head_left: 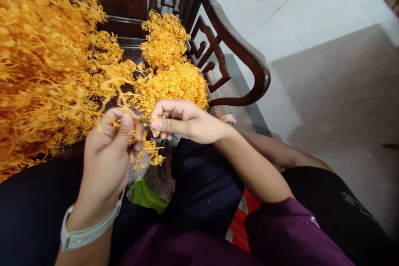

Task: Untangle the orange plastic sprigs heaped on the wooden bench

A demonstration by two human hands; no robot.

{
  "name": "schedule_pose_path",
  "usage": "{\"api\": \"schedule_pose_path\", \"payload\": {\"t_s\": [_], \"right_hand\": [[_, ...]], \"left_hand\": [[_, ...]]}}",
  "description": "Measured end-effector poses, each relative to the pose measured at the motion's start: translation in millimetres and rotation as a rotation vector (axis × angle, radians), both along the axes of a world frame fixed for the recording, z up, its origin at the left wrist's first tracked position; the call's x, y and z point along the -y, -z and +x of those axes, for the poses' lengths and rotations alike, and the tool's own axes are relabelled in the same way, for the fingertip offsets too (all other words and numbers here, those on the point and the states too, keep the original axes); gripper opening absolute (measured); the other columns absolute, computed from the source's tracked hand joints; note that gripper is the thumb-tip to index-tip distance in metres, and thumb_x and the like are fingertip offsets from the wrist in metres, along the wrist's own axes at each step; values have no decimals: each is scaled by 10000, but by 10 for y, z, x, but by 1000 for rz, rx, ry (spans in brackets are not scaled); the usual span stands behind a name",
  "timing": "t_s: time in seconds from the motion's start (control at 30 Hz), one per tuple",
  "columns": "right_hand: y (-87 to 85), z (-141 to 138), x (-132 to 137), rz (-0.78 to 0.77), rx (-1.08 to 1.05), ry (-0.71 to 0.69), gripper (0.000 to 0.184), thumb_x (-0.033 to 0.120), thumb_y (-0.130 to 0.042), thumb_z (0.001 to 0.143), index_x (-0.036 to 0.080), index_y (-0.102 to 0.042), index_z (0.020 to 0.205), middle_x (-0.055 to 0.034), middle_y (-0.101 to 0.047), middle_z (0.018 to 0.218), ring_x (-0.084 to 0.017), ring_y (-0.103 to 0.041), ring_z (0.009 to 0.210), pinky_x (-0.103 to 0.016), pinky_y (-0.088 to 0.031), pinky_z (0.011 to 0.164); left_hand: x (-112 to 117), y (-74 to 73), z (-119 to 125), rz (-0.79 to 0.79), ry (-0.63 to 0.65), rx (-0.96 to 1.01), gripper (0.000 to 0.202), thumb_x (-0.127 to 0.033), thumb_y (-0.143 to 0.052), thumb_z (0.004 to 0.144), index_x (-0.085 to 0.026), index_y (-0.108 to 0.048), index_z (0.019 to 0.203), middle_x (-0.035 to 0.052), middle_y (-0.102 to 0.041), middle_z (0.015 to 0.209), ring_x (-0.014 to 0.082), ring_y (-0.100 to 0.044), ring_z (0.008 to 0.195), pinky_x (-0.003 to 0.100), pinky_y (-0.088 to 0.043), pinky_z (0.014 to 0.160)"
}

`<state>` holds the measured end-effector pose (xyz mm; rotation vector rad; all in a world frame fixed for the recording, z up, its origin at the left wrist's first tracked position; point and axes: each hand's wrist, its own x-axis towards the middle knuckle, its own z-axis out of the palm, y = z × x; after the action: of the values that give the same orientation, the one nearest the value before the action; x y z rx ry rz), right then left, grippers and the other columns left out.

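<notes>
Left hand (107,149): the thumb is pressing against the curled fingers, clamping an orange sprig (121,97) whose branches are rising above the knuckles towards the heap (46,70). Right hand (179,122): thumb and forefinger are meeting in a pinch, with a small orange bit (158,120) showing at the tips. The hands are sitting close together, just short of touching.

Risk one, snagging: the sprig's branches are overlapping the heap in this view, and whether they are touching it cannot be told. If they are catching, a pull could be dragging other strands along or snapping a thin stem.

Risk two, dropping: a tuft (152,156) is showing below the hands, against the speckled floor (152,178); its attachment cannot be confirmed. The right hand's grip is covering very little material, so a slight slackening could be losing the bit between the knees.

Risk three, mixing: heap and pile (176,85) are lying near each other on the seat (129,54), with strays bridging the gap. A sweeping wrist could be merging them or pushing pieces over the front edge.
</notes>
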<state>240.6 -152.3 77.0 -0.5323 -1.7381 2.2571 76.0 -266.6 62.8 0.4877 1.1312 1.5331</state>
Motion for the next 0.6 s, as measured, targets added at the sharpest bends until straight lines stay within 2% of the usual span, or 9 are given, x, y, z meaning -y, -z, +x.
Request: {"api": "schedule_pose_path", "payload": {"t_s": [0.1, 0.17, 0.23, 0.3, 0.37, 0.43, 0.47, 0.53, 0.6], "right_hand": [[-50, 22, 15, 9, -85, -83, 263, 367, -755, 1023, 137, -628, 1006, -36, -739, 961, -69, -669, 727, -223, -582, 695], [-72, 65, -46, 103, -78, -43, 264, 363, -767, 1011, 138, -631, 1024, -45, -739, 961, -82, -669, 755, -225, -575, 694], [-60, 146, -209, 302, -20, 127, 264, 339, -813, 969, 147, -645, 1038, -27, -721, 906, -88, -647, 762, -216, -549, 683], [-8, 259, -462, 528, 83, 383, 227, 300, -817, 953, 169, -650, 1033, -2, -684, 845, -89, -608, 723, -213, -517, 649], [80, 372, -746, 639, 203, 640, 136, 270, -744, 985, 191, -637, 1019, 9, -642, 817, -93, -582, 676, -225, -505, 615], [185, 449, -986, 563, 252, 815, 82, 241, -659, 1005, 206, -620, 1068, 15, -598, 823, -99, -586, 651, -244, -538, 613], [235, 469, -1074, 489, 257, 869, 113, 227, -635, 999, 211, -608, 1108, 13, -587, 852, -101, -600, 659, -254, -567, 634], [314, 483, -1181, 348, 262, 918, 241, 197, -629, 962, 219, -579, 1196, -11, -599, 985, -99, -638, 713, -285, -624, 711], [353, 484, -1218, 278, 269, 905, 345, 180, -640, 914, 220, -558, 1246, -65, -615, 1201, -97, -668, 786, -317, -654, 786]], "left_hand": [[-3, -41, -72, -26, 43, 263, 129, -122, -729, 904, -181, -623, 862, -37, -434, 616, 77, -385, 496, 170, -377, 456], [-2, -53, -92, -57, 24, 265, 75, -125, -705, 929, -179, -662, 899, -32, -433, 618, 80, -386, 501, 166, -388, 448], [-6, -51, -79, -65, -61, 170, 40, -154, -693, 971, -179, -708, 943, -5, -507, 660, 94, -461, 555, 166, -435, 477], [-20, -45, -44, -70, -126, 103, 49, -146, -703, 962, -167, -746, 973, 30, -590, 736, 115, -541, 634, 172, -477, 509], [-43, -40, -9, -85, -151, 108, 102, -129, -701, 946, -160, -773, 1013, 49, -633, 787, 132, -577, 669, 180, -492, 508], [-66, -35, 9, -110, -152, 150, 114, -139, -693, 953, -173, -785, 1011, 50, -647, 806, 138, -586, 673, 188, -499, 495], [-75, -31, 10, -123, -152, 173, 109, -144, -694, 956, -184, -787, 995, 46, -651, 817, 136, -590, 676, 191, -505, 495], [-84, -17, 0, -141, -151, 207, 87, -173, -713, 966, -205, -794, 966, 36, -658, 851, 127, -597, 689, 197, -523, 502], [-82, 3, -15, -143, -146, 222, 58, -203, -750, 963, -230, -796, 941, 24, -673, 883, 120, -602, 691, 204, -545, 515]]}}
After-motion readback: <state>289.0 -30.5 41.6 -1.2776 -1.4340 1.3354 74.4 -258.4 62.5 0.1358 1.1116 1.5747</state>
